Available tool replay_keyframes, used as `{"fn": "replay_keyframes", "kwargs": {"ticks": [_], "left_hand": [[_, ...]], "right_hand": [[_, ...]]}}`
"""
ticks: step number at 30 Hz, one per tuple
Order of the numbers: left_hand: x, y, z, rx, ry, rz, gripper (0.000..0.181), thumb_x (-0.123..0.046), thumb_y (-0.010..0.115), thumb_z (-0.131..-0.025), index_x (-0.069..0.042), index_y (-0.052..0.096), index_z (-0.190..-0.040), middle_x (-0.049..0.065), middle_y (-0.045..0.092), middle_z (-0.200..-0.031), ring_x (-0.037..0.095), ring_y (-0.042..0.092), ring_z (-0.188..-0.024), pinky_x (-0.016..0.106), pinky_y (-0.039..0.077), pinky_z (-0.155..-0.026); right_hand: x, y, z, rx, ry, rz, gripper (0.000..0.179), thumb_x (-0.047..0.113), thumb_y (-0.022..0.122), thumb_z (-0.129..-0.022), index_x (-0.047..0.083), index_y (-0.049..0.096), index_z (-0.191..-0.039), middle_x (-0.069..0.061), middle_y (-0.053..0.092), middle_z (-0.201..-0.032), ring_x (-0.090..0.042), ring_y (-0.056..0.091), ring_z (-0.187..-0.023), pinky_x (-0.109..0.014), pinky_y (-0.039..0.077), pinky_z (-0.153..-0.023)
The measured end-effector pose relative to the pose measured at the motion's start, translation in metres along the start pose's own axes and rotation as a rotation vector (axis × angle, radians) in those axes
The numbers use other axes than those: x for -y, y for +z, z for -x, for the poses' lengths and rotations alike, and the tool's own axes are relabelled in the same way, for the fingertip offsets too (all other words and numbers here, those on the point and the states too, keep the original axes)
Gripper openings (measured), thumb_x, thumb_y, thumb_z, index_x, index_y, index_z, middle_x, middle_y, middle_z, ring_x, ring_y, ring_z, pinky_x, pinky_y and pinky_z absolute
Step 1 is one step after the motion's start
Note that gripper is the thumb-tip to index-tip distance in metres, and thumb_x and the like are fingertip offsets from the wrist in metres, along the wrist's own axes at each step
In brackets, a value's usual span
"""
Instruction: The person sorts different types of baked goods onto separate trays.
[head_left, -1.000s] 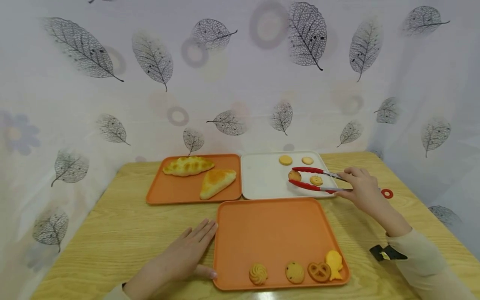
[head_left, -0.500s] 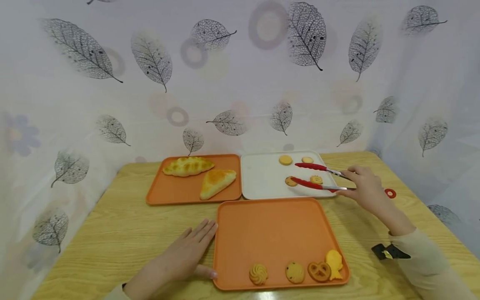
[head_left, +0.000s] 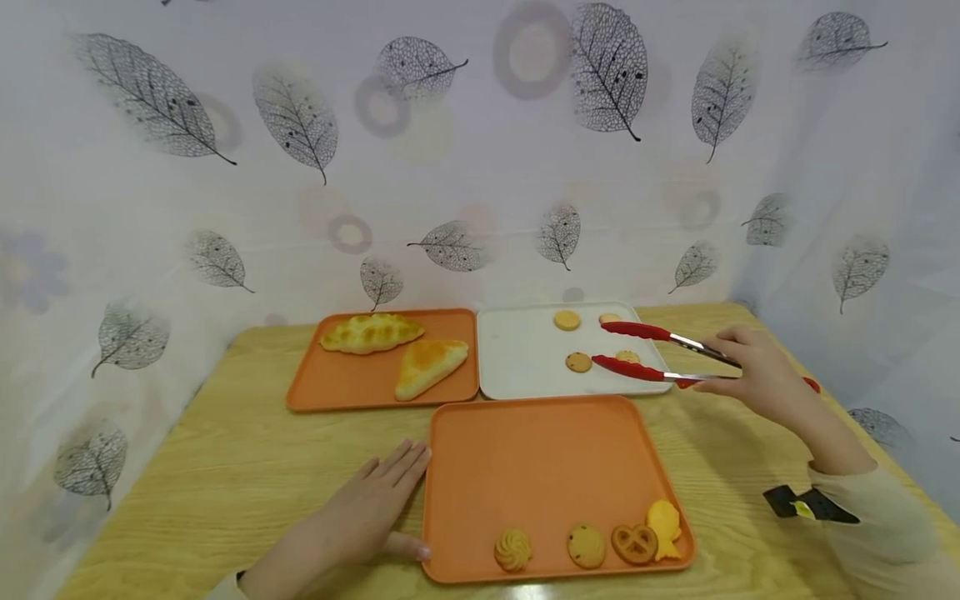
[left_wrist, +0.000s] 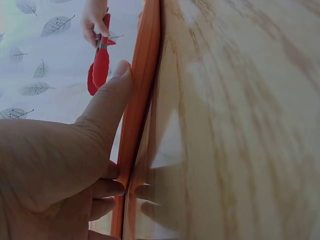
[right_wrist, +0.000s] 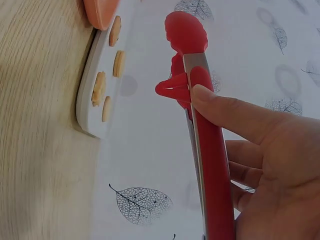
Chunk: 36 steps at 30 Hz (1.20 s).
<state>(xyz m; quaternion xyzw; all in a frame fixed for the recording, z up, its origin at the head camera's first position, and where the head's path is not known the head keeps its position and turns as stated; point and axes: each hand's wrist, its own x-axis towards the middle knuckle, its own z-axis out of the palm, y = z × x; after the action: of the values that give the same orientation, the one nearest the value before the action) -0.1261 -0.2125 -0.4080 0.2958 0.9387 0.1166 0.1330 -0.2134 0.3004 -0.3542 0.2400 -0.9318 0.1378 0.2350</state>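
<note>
My right hand [head_left: 768, 387] holds a pair of red-tipped metal tongs [head_left: 637, 367] above the right part of the white tray [head_left: 517, 354]. The tongs' tips stand apart with nothing between them. In the right wrist view, thumb and fingers grip the red handle of the tongs [right_wrist: 215, 170]. Just left of the lower tip lies a chocolate-chip cookie [head_left: 578, 362]. A scalloped cookie [head_left: 628, 357] and a small round cookie [head_left: 609, 318] are partly hidden by the tongs. My left hand [head_left: 356, 521] touches the left edge of the near orange tray [head_left: 536, 467], fingers straight.
On the near tray's front edge lie a swirl cookie [head_left: 513, 550], a chip cookie [head_left: 586, 546], a pretzel cookie [head_left: 633, 544] and a fish-shaped cookie [head_left: 664, 529]. Another orange tray [head_left: 330, 387] bears two breads. A round yellow cookie [head_left: 567, 320] lies on the white tray.
The tongs have let go of the chocolate-chip cookie, which now lies slightly nearer on the white tray. My right hand has drawn the tongs to the right. The left hand stays put.
</note>
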Motion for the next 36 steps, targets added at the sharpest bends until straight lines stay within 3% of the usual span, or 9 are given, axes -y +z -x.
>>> {"fn": "replay_keyframes", "kwargs": {"ticks": [4, 8, 13, 18, 24, 36], "left_hand": [[0.001, 0.000, 0.001, -0.017, 0.012, 0.003, 0.114, -0.078, 0.052, -0.076, -0.003, 0.019, -0.155, 0.016, 0.019, -0.162, 0.036, 0.017, -0.150, 0.065, 0.028, -0.111], [0.001, 0.000, 0.001, -0.019, 0.011, -0.003, 0.114, -0.079, 0.051, -0.076, -0.004, 0.019, -0.156, 0.016, 0.019, -0.163, 0.036, 0.016, -0.150, 0.065, 0.028, -0.112], [0.003, 0.001, 0.000, -0.024, 0.004, -0.012, 0.114, -0.079, 0.051, -0.076, -0.004, 0.019, -0.156, 0.015, 0.019, -0.162, 0.035, 0.016, -0.151, 0.064, 0.029, -0.111], [0.003, -0.001, 0.000, -0.029, 0.014, -0.012, 0.113, -0.078, 0.052, -0.076, -0.003, 0.020, -0.155, 0.017, 0.020, -0.162, 0.037, 0.017, -0.150, 0.065, 0.030, -0.111], [0.001, 0.000, -0.001, -0.013, 0.012, -0.006, 0.113, -0.078, 0.051, -0.077, -0.004, 0.018, -0.156, 0.016, 0.019, -0.163, 0.036, 0.016, -0.151, 0.064, 0.029, -0.111], [0.000, 0.002, -0.001, -0.017, 0.022, -0.017, 0.113, -0.077, 0.051, -0.077, -0.003, 0.019, -0.155, 0.017, 0.020, -0.162, 0.036, 0.017, -0.150, 0.064, 0.031, -0.110]], "right_hand": [[0.003, -0.005, 0.005, 0.024, -0.009, -0.016, 0.058, 0.013, 0.090, -0.058, -0.008, 0.070, -0.107, -0.016, 0.060, -0.097, -0.020, 0.049, -0.080, -0.029, 0.038, -0.062], [0.002, -0.013, 0.013, 0.065, -0.039, -0.024, 0.059, 0.015, 0.090, -0.059, -0.005, 0.069, -0.111, -0.008, 0.058, -0.100, -0.006, 0.041, -0.087, -0.024, 0.036, -0.064], [-0.003, -0.017, 0.015, 0.092, -0.185, -0.069, 0.063, 0.014, 0.091, -0.055, -0.001, 0.070, -0.112, -0.002, 0.058, -0.105, 0.006, 0.036, -0.092, -0.017, 0.034, -0.067], [-0.002, -0.017, 0.015, 0.189, -0.248, -0.116, 0.062, 0.023, 0.092, -0.057, 0.006, 0.071, -0.113, 0.006, 0.058, -0.109, 0.007, 0.041, -0.095, -0.018, 0.041, -0.070], [0.005, -0.014, 0.018, 0.341, -0.318, -0.264, 0.060, 0.026, 0.088, -0.066, 0.008, 0.068, -0.120, 0.008, 0.055, -0.115, 0.005, 0.044, -0.101, -0.017, 0.044, -0.076], [0.031, -0.007, 0.022, 0.485, -0.395, -0.341, 0.056, 0.038, 0.082, -0.074, 0.014, 0.066, -0.122, 0.003, 0.054, -0.116, -0.001, 0.042, -0.101, -0.024, 0.047, -0.073]]}}
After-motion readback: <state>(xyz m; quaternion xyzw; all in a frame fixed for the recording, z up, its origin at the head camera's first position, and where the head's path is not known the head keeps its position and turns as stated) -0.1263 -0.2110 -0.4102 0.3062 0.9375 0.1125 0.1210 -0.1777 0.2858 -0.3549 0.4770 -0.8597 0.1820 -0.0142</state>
